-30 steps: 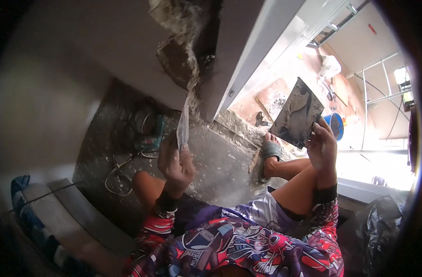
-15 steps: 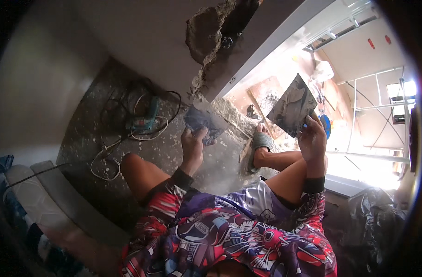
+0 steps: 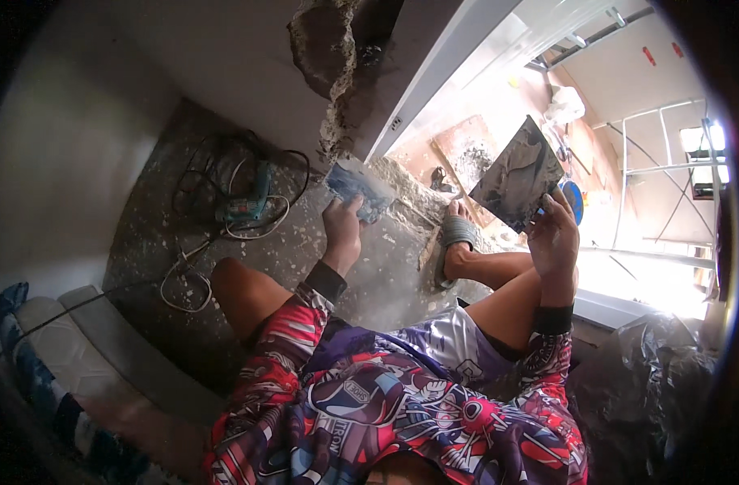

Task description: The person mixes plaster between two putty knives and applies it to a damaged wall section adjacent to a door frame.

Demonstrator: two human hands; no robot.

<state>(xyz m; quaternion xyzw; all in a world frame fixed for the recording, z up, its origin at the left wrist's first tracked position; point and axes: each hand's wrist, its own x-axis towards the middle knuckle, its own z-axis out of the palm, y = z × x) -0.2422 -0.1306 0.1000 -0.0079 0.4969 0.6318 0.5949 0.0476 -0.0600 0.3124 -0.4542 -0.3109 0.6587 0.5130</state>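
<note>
With fingers of the left hand (image 3: 343, 228) pinched together, grips a thin, smeared scraper (image 3: 361, 191) near the broken wall edge (image 3: 335, 113) in head view; with the right hand (image 3: 554, 234) closed at one corner, holds up a dark square plate (image 3: 499, 194). Could spill mortar (image 3: 521, 155) near the slipper (image 3: 459, 234) by tilting too far. Cannot see inside the blue bucket (image 3: 574, 200).

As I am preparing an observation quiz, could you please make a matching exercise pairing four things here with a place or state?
1. Left hand
2. Right hand
3. Teal power tool
4. Sandal

A. Worn on a foot
B. Holds a dark, smeared plate
C. Lies on the floor
D. Holds a thin blue-grey plate

Pairs: 1-D, 2-B, 3-C, 4-A
</note>
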